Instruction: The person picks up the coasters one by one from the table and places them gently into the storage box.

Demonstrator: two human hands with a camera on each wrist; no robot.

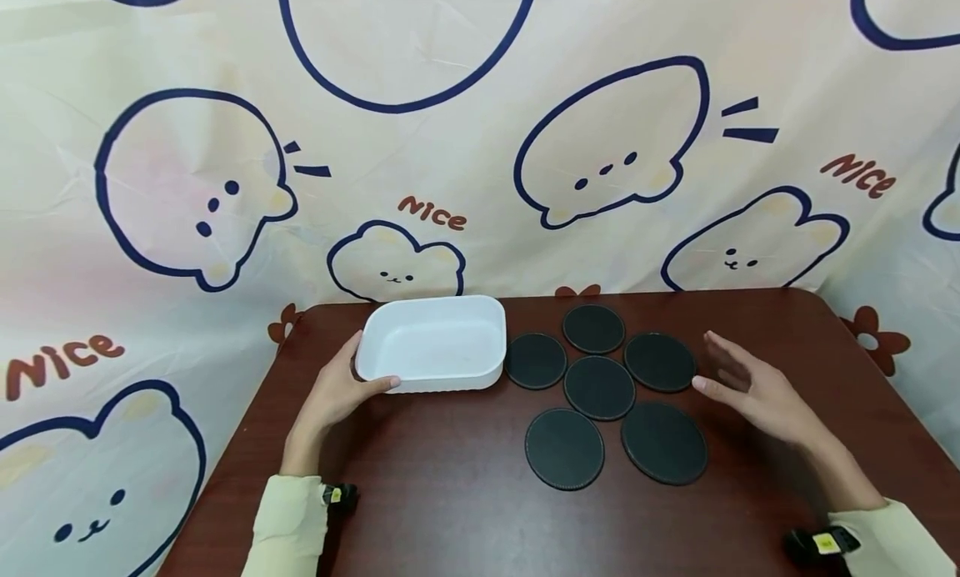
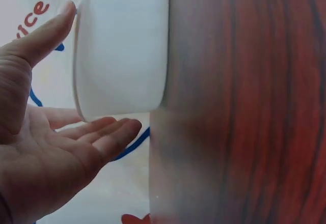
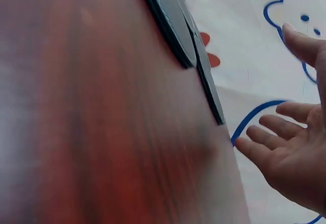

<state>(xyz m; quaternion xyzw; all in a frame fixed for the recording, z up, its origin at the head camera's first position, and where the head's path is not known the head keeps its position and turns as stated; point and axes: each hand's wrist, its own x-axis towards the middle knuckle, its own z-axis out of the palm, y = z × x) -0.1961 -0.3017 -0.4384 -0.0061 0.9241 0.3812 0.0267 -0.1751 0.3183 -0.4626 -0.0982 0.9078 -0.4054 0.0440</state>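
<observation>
In the head view a white rectangular dish (image 1: 431, 342) with rounded corners stands toward the back of the table, its inside bare. My left hand (image 1: 341, 387) is at its left end, the thumb along the front wall and the fingers at the far left side. The left wrist view has the spread left hand (image 2: 66, 132) with its fingertips right at the dish's end (image 2: 122, 56). Several round black coasters (image 1: 598, 388) with stitched edges lie right of the dish. My right hand (image 1: 765, 393) is just right of the rightmost back coaster (image 1: 660, 362), fingers apart, holding nothing.
The dark brown wooden table (image 1: 442, 485) has its back edge close behind the dish and coasters. A pale cloth (image 1: 480, 160) with cartoon outlines hangs behind and at the sides. Each wrist wears a small black device (image 1: 341, 498).
</observation>
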